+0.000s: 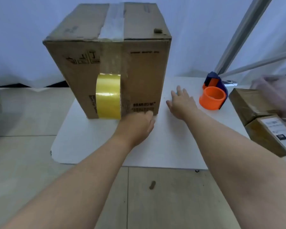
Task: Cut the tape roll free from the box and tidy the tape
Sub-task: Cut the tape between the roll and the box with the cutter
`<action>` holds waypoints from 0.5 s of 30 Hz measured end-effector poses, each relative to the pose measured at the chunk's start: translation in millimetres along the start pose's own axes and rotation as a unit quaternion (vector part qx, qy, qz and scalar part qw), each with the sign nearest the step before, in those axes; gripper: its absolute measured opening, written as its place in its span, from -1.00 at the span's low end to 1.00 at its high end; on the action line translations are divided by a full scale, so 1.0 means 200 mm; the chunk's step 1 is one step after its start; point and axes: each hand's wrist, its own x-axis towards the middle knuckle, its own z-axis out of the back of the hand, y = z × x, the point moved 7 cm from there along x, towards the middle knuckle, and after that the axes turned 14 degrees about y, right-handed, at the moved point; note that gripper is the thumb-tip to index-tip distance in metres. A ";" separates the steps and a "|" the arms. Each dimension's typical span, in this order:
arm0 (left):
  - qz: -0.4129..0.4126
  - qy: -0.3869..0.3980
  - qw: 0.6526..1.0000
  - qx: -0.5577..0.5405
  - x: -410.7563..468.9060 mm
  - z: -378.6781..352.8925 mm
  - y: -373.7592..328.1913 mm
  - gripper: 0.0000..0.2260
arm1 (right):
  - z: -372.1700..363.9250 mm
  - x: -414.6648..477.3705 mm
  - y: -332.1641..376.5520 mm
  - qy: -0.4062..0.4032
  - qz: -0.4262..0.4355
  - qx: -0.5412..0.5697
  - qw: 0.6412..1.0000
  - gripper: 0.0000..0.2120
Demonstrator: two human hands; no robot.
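A white worktop (pixel 89 146) sits low over a pale tiled floor, with a white curtain behind it. On it stands the box (pixel 144 71), and everything here is placed from that box.

The tape roll (pixel 108 96) hangs against the box's near face, low and left of centre, joined to the box by a clear strip that runs up the face and along the top seam. The roll's axis lies level, running left to right along the face, so you see its yellow band edge-on as a tall rectangle.

Your left hand (pixel 137 126) is at the box's near bottom edge, just right of the roll, fingers loosely spread against the cardboard and holding nothing. It is the nearer hand to the roll, which lies up and to its left. Your right hand (pixel 180 103) is flat and open over the worktop just right of the box, empty too, fingers pointing away from you; something small and blue shows at its fingertips, too hidden to name.

Further right of the box stands an orange and blue dispenser (pixel 213 96), likely your cutter. Beyond it lie smaller parcels (pixel 261 116).

The box's print is too blurred to read, and so is the parcel label.
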 end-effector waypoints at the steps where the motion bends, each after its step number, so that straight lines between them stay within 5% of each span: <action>1: 0.014 0.010 1.000 -0.010 -0.01 -0.02 0.02 -0.76 | -0.01 0.00 0.00 0.004 0.000 0.016 1.000 -0.53; 5: 0.039 -0.007 0.998 -0.038 -0.03 -0.04 0.09 -0.77 | -0.01 -0.11 0.00 -0.085 0.024 0.091 0.992 -0.78; 8: 0.045 -0.025 0.998 -0.040 -0.03 -0.02 0.11 -0.77 | -0.04 -0.26 0.00 -0.132 0.056 0.132 0.981 -0.78; 11: 0.036 -0.013 0.999 -0.007 -0.05 -0.01 0.07 -0.77 | -0.07 -0.32 -0.06 -0.100 0.001 0.206 0.973 -0.61; 15: 0.037 0.013 0.999 0.007 -0.08 0.03 0.02 -0.78 | -0.09 -0.44 -0.07 -0.037 -0.038 0.135 0.989 -0.76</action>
